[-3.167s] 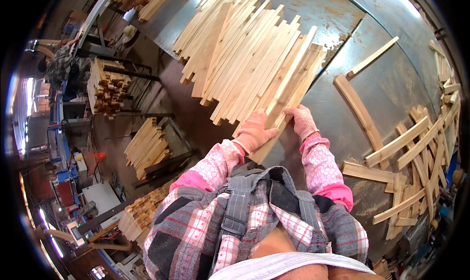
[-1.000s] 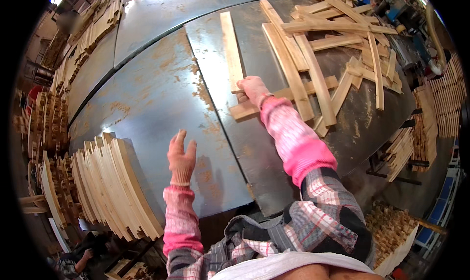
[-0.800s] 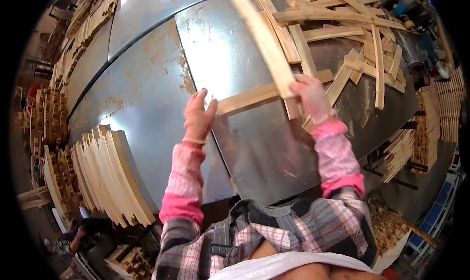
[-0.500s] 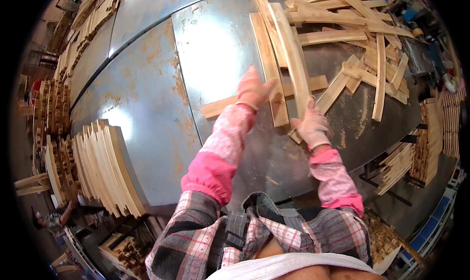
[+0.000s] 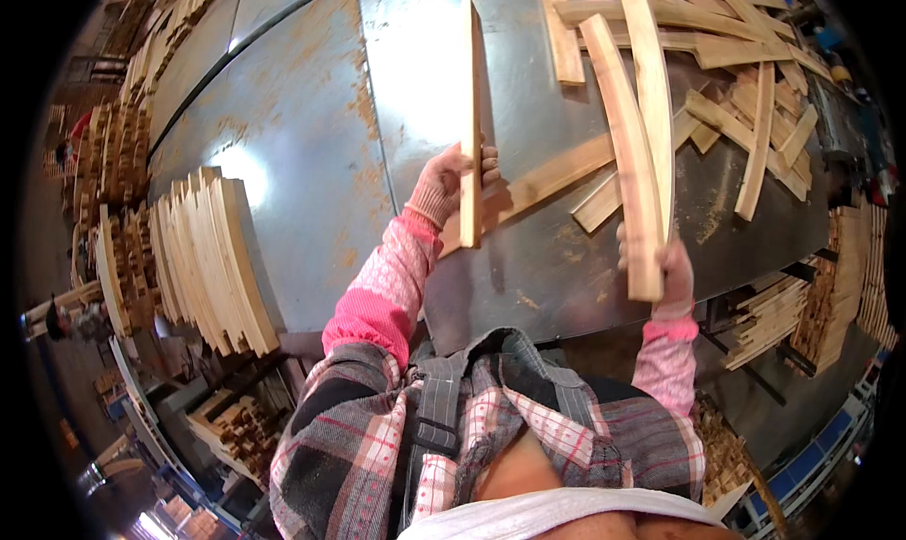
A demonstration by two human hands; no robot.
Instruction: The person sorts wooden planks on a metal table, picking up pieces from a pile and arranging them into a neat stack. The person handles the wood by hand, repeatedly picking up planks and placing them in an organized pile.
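My left hand point(image 5: 442, 180) is wrapped round a narrow wooden slat point(image 5: 470, 106), turned on its edge above the metal table. My right hand point(image 5: 675, 274) grips two slightly curved slats near their lower ends. The nearer curved slat point(image 5: 630, 153) shows a broad reddish-brown face, and the paler curved slat point(image 5: 651, 78) is partly behind it. Between my hands a flat board point(image 5: 562, 169) lies slantwise on the table, with a short slat point(image 5: 596, 203) beside it. Both hands wear light pinkish gloves, and pink sleeve covers reach up the forearms.
Loose slats lie in a crisscross pile point(image 5: 698, 16) at the far right of the metal table point(image 5: 302, 144). A row of slats on edge point(image 5: 212, 262) stands at the table's left side. More stacked wood point(image 5: 813, 295) is on racks to the right.
My left hand, open before, has closed on a slat and turned it on edge. My right hand has moved right and nearer me, now with two curved slats in it.
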